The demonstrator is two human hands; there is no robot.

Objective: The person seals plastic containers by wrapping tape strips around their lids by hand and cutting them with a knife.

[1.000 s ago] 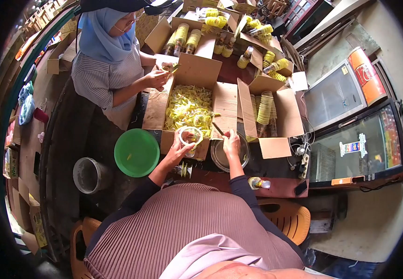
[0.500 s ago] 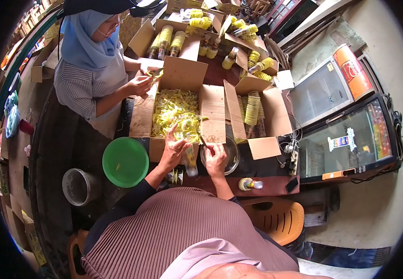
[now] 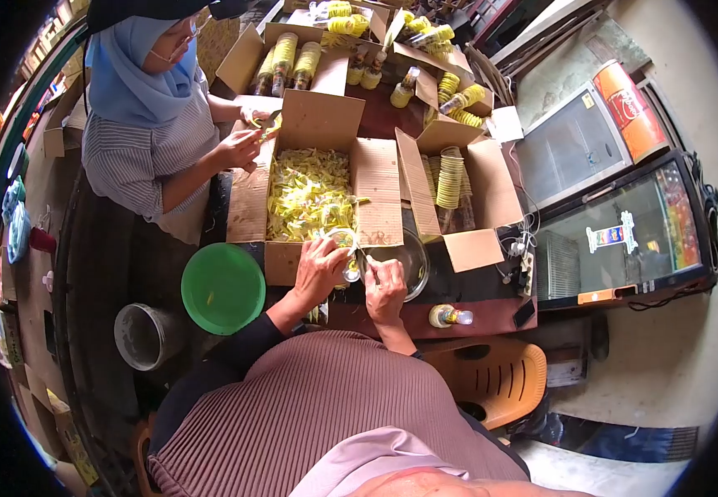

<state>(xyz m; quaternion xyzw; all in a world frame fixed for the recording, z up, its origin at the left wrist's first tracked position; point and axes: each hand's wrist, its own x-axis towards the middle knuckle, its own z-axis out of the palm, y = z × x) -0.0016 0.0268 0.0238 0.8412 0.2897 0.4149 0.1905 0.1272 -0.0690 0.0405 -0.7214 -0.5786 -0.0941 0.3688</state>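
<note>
Left hand (image 3: 318,271), at the lower middle of the frame, is partly closed, its fingers curled about the left side of a clear cup (image 3: 351,268), whose rim is towards the top of the frame and whose body runs down towards the wearer. Right hand (image 3: 385,291) is nearly closed on a thin tool (image 3: 362,263), which points up the frame along the cup's right side; contact between the two cannot be confirmed. Yellow strips (image 3: 309,190) lie just above the cup, inside an open carton (image 3: 282,263).

The round basin (image 3: 223,289) is green, the chair (image 3: 491,381) orange.
</note>
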